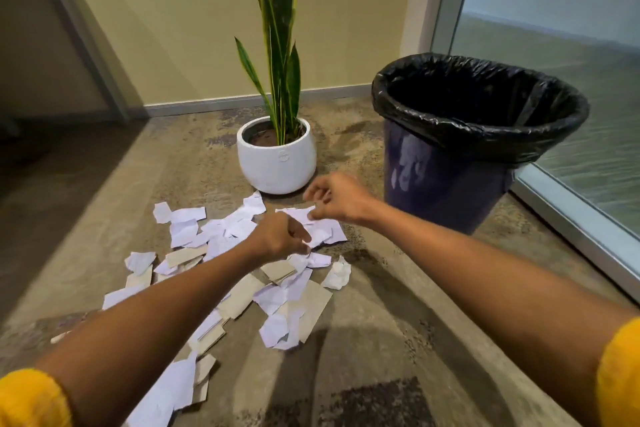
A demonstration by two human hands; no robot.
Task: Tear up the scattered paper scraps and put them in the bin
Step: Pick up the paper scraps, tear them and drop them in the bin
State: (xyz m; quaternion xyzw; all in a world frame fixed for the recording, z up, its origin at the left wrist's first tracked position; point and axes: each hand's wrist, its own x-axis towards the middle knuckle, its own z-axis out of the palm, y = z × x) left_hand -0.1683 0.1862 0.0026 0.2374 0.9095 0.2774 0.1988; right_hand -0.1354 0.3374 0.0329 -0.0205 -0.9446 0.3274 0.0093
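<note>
dozens of paper scraps (242, 291) lie on the carpet under and behind the hands, so by my reckoning nearly all the work is left. left hand (280, 237) and right hand (337, 199) are close together, each pinching an edge of one white sheet (320, 230). the bin (450, 184) stands just right of the right hand; i see no paper inside it.

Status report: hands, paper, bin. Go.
Left hand and right hand both pinching one white sheet over the pile. Scraps litter the carpet. Bin stands right, open, black-lined; path unobstructed, potted plant behind the pile.
</note>
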